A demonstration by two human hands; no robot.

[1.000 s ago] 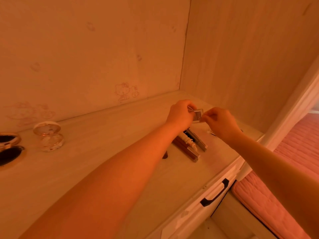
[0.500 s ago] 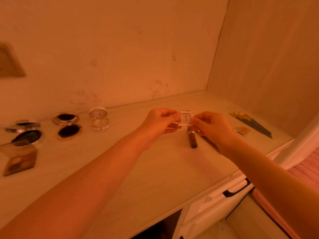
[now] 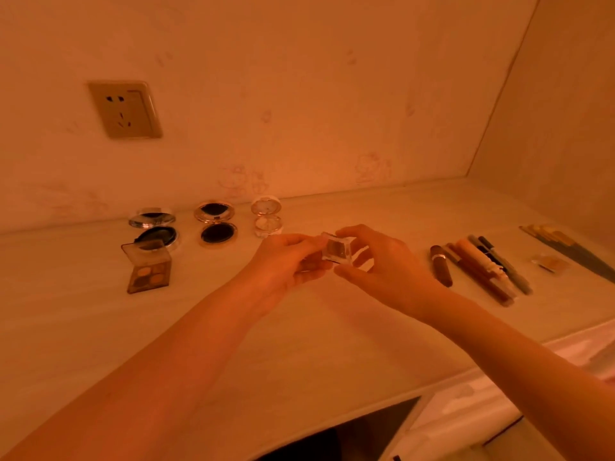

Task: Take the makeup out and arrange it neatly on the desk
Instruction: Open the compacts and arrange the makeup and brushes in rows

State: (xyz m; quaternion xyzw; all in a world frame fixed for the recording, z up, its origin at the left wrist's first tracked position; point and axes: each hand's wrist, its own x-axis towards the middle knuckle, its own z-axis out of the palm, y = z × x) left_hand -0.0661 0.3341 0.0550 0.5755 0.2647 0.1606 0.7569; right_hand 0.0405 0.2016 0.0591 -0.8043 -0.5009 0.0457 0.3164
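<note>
Both hands are carrying the case (image 3: 336,249) leftward, away from the pens (image 3: 479,267) it was hovering over half a second ago and toward the open middle of the desk (image 3: 299,344). The left hand (image 3: 283,264) is pinching the case's left edge between thumb and fingertips, while the right hand (image 3: 382,264) is clamping its right side, thumb below and fingers above. The case is riding tilted in the air, clear of the desk and just in front of the white one of three open compacts (image 3: 216,224). The hold is looking precarious: with only fingertips on a small, slick clear box, a slip or a lid springing open (it appears hinged, though that is hard to tell) could be dropping it onto the desk or knocking that compact. An open palette (image 3: 148,267) is lying to the left. Brushes (image 3: 565,247) and a loose pan (image 3: 549,262) are lying far right. A socket (image 3: 124,109) is sitting on the wall above. Nothing is blocking the bare patch below the hands.
</note>
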